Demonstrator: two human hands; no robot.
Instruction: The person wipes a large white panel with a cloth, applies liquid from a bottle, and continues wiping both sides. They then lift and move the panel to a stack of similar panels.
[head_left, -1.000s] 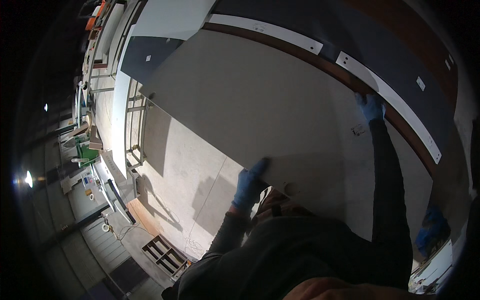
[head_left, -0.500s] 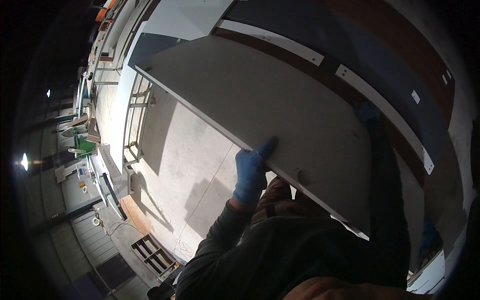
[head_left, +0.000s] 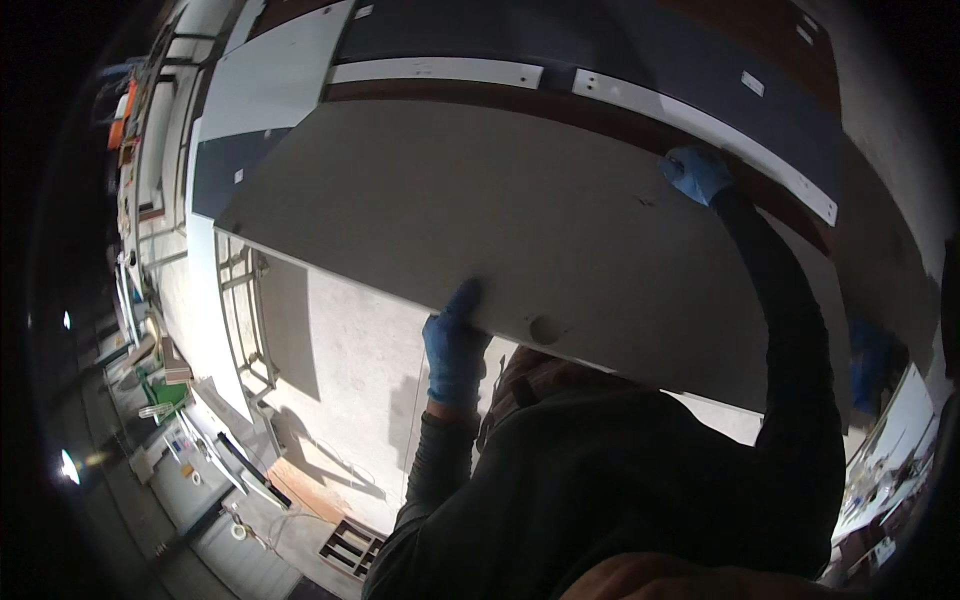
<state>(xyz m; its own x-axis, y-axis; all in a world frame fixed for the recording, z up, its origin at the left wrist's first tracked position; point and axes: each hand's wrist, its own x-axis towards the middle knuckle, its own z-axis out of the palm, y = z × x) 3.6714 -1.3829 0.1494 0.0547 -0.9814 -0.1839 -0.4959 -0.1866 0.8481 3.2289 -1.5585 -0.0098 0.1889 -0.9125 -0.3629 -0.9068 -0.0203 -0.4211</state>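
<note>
A large grey-brown panel (head_left: 450,190) lies tilted across the view in front of me, with a round dark hole or spot near its near edge. My left hand (head_left: 458,345), in a blue glove, grips that near edge. Its thumb rests on the top face, while the fingers are hidden underneath. At the far edge, toward the right, my gloved right hand (head_left: 697,173) is closed with its fingers curled at the panel's rim. What lies beneath those fingertips is hidden.
Beyond the panel lie dark boards (head_left: 480,30) and white strips (head_left: 435,69) with holes. A white board (head_left: 265,85) lies at the upper left. A metal frame (head_left: 245,300) stands below it on the pale floor (head_left: 350,350). A pallet (head_left: 350,547) lies lower left.
The view has turned, and the panel now lies more level across it. My right hand shows more clearly at the far edge. My left hand keeps its grip on the near edge.
</note>
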